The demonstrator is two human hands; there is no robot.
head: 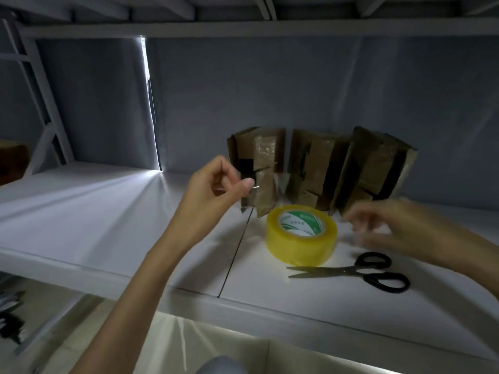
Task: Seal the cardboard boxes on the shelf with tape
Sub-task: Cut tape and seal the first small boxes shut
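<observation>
Three small cardboard boxes stand in a row at the back of the white shelf (108, 225): the left box (263, 160), the middle box (313, 163) and the right box (378, 166). All show glossy tape on their fronts. My left hand (216, 184) is raised just in front of the left box, fingers curled, thumb and forefinger pinching what looks like a small piece of clear tape (255, 188). My right hand (391, 230) is blurred, hovering with loosely spread fingers above the shelf, right of the yellow tape roll (301, 238). It holds nothing.
Black-handled scissors (375, 272) lie shut on the shelf in front of the roll, blades pointing left. A dark seam (235, 255) runs across the shelf board. Another shelf board (243, 28) hangs overhead. A grey frame upright (46, 103) stands at the left.
</observation>
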